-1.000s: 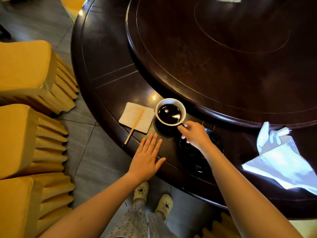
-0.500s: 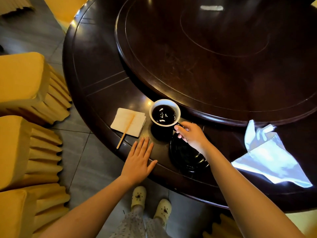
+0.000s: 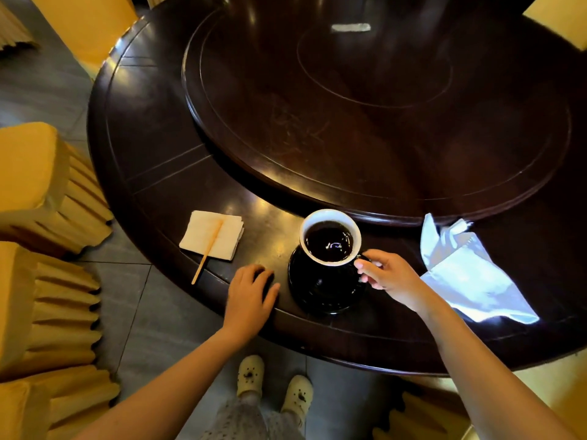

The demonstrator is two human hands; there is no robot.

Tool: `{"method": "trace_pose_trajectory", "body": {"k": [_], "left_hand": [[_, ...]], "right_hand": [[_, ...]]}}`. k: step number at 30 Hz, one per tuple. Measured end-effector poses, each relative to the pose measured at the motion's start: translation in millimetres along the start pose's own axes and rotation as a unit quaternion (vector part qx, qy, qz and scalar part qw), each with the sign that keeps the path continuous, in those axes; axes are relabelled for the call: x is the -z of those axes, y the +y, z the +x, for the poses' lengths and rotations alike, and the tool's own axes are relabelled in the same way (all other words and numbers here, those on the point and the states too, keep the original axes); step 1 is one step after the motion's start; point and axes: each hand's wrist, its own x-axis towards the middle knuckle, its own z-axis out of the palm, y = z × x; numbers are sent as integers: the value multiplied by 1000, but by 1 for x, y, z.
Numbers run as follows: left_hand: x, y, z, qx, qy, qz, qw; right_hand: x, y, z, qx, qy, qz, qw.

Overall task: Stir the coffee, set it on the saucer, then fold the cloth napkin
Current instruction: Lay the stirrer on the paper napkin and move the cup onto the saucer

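Observation:
A black cup with a white inside [image 3: 330, 238], full of dark coffee, is over the black saucer [image 3: 324, 293] near the table's front edge. I cannot tell whether the cup touches the saucer. My right hand [image 3: 386, 277] pinches the cup's handle on its right side. My left hand [image 3: 251, 296] rests on the table edge just left of the saucer, fingers curled under, holding nothing. A wooden stir stick [image 3: 208, 250] lies across a folded paper napkin [image 3: 212, 235] to the left. The crumpled white cloth napkin [image 3: 470, 271] lies to the right of my right hand.
The dark round table [image 3: 152, 160] carries a large raised turntable [image 3: 365, 115] behind the cup. Yellow-covered chairs [image 3: 41, 185] stand close on the left and more at the back and lower right. My feet in pale clogs [image 3: 273, 381] are below the table edge.
My right hand has carried the cup rightward from the bare table to over the saucer. My left hand's spread fingers have curled in.

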Motion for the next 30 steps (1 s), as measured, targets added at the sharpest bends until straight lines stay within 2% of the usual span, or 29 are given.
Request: {"method": "trace_pose_trajectory", "body": {"k": [2, 4, 7, 10, 30], "left_hand": [[2, 24, 4, 47, -3, -88, 995], [1, 41, 11, 135, -36, -177, 974], [-7, 51, 20, 254, -99, -236, 933], [-10, 55, 26, 313, -110, -301, 894], [-6, 52, 46, 300, -65, -270, 912]], "right_hand": [[6, 7, -7, -5, -1, 10, 1000], [9, 12, -14, -8, -3, 20, 1000], [10, 20, -18, -17, -8, 12, 1000], [8, 26, -18, -22, -22, 2, 1000], [16, 40, 16, -2, -95, -46, 994]]}}
